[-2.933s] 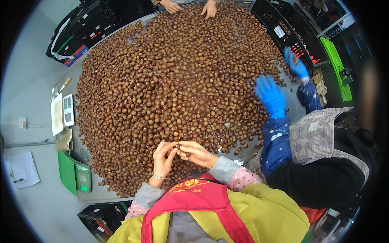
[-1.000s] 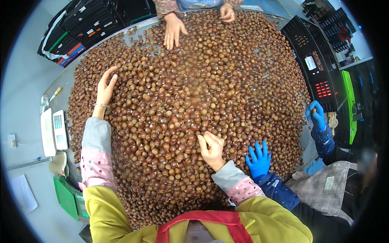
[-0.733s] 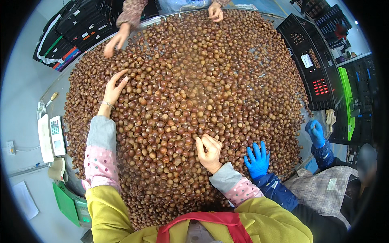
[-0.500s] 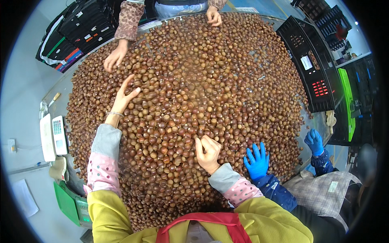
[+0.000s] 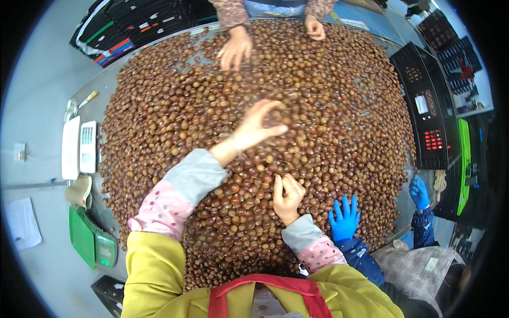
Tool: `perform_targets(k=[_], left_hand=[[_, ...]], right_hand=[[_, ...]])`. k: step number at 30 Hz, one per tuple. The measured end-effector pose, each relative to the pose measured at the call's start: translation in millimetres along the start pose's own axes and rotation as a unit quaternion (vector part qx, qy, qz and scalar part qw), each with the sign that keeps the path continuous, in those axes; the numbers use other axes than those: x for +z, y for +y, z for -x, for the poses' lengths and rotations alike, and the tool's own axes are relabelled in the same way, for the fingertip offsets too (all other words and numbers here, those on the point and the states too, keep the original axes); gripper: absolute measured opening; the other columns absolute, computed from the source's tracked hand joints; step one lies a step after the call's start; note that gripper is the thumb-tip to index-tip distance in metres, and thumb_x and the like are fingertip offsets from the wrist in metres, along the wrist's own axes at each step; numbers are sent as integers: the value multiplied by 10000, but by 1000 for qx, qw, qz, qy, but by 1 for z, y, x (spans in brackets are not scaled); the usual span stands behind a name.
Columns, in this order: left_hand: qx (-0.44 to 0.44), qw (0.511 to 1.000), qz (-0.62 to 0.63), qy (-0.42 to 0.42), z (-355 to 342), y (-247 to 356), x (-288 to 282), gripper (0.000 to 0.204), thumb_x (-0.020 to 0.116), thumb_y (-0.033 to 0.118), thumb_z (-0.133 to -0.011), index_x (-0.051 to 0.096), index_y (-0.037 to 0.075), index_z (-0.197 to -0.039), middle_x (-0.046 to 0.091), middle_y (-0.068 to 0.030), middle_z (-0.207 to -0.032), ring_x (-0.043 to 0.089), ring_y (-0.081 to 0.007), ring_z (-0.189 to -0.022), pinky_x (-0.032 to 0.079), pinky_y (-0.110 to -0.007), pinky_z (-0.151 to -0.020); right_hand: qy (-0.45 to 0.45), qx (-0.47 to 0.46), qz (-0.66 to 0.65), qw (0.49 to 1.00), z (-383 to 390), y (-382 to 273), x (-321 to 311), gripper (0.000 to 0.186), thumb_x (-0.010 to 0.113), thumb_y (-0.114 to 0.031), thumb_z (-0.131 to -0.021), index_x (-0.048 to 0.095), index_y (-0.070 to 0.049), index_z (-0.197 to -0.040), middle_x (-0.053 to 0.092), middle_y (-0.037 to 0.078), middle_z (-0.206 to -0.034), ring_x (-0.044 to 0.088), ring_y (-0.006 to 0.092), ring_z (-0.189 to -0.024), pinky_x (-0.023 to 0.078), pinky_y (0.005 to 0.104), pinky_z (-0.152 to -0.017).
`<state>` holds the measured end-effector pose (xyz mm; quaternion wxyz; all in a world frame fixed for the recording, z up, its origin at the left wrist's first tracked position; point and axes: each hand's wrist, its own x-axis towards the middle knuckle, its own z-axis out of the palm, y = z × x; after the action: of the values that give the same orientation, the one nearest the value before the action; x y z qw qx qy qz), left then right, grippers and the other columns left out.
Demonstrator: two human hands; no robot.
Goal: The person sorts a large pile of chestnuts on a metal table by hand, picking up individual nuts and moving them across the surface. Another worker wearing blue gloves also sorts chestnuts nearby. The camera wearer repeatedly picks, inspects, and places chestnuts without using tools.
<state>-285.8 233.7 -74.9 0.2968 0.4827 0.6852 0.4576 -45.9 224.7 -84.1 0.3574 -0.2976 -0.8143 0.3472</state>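
A broad heap of glossy brown nuts [image 5: 222, 206], which look like chestnuts, covers the table. Over its middle my left hand [image 5: 260, 126] reaches to the right, a little blurred, its thumb and curved fingers apart. Nuts show through the gap, and I see none held. Nearer to me, my right hand [image 5: 288, 199] rests low on the heap with curled fingers. Whatever lies in those fingers, if anything, is hidden.
Across the table a co-worker's hand [image 5: 235, 49] touches the nuts. At right, another person's blue-gloved hand [image 5: 344, 218] lies on them. Black crates [image 5: 424, 106] line the right edge. At left stand a white scale [image 5: 87, 147] and a green-lidded device [image 5: 82, 238].
My left hand has swept right across the heap from its left side. My right hand stays curled in much the same place. The far co-worker's hand has also shifted right, while the view has turned slightly.
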Motion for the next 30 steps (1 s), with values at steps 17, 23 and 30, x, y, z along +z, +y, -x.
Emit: perform_targets(k=[17,23,30], left_hand=[[76,997,16,-30,42,72,9,446,599,268,-1051,576,58,-1444,598,-197,-1462,551,-360,-1380,423,-442,-1170],[2,981,-187,-51,88,51,21,539,602,443,-1054,580,106,-1473,539,-121,-1554,383,-342,-1526,245,-539,-1277],[37,992,-120,-9,93,38,28,416,690,354,-1004,671,125,-1351,549,-90,-1538,384,-348,-1515,232,-541,-1272]], right_hand=[[84,-91,-171,978,-34,-10,-24,303,649,1,-950,541,-20,-668,531,87,-621,494,223,-503,361,354,-483],[150,-67,19,986,-254,64,-20,222,584,-150,-1053,745,-38,-1158,789,145,-1092,756,276,-982,567,403,-874],[2,88,267,960,-364,134,17,213,679,-248,-972,807,-246,-1142,785,127,-1036,744,353,-976,574,447,-883]])
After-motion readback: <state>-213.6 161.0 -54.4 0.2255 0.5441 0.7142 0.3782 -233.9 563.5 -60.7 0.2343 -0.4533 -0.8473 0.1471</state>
